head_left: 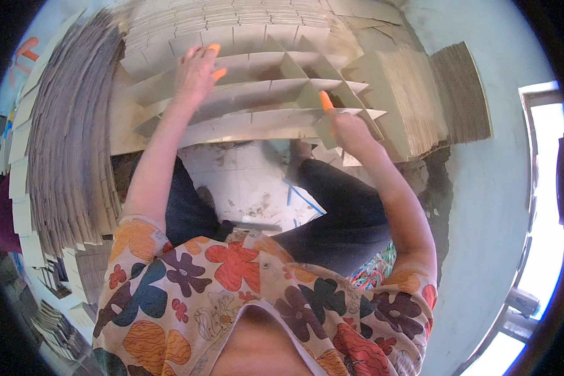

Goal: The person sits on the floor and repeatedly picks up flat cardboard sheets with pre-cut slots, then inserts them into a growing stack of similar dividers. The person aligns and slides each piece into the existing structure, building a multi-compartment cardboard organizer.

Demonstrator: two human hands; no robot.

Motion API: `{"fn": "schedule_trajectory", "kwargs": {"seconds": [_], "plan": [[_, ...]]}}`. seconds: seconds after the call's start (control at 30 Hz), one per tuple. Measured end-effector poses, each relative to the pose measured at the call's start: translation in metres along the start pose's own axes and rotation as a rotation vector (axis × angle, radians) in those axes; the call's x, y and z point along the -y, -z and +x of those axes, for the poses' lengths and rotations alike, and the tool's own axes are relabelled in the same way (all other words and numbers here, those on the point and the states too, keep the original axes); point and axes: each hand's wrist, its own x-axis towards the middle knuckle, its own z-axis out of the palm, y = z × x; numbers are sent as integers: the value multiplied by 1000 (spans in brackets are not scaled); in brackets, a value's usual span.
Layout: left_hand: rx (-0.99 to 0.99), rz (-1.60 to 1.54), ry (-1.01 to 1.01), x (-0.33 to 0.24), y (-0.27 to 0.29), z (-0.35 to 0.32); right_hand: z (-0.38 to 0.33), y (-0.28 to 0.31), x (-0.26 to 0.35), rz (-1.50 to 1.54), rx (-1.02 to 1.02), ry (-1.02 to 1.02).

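In front of me stands a partly assembled cardboard divider grid [257,119], with several long slotted strips running left to right. Shorter cross strips [310,69] are slotted into it toward the right. My left hand [195,76] is over the left part of the grid, slightly blurred, its thumb and forefinger apart in orange finger covers and nothing between them. At the right end of the nearest long strip, my right hand [352,130] is closed on a cardboard strip. An orange cover shows on one of its digits; the other fingertips are partly hidden.
A tall stack of cardboard strips [75,138] stands at the left, with more stacked strips [225,19] behind the grid. Further stacks [413,94] lie at the right beside a pale wall [501,188]. My legs are either side of the stained floor [244,182].
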Motion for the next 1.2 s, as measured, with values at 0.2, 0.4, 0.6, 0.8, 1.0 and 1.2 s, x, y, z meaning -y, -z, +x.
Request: {"fn": "schedule_trajectory", "kwargs": {"seconds": [0.2, 0.4, 0.6, 0.8, 1.0, 1.2], "plan": [[546, -53, 156, 58, -9, -10, 10, -18, -1, 58, -184, 34], [200, -195, 85, 49, 8, -8, -5, -3, -33, 384, -338, -83], [172, -292, 228, -24, 67, -7, -53, -8, -113, -315, -511, -601], [65, -407, 161, -41, 73, -29, -59, -20, -154, -120, -551, -608], [194, -420, 216, -55, 92, -37, -62, 27, -126, -19, -842, -741], [407, -466, 163, -68, 76, -51, -41, 107, -15, 355, -943, -223]]}}
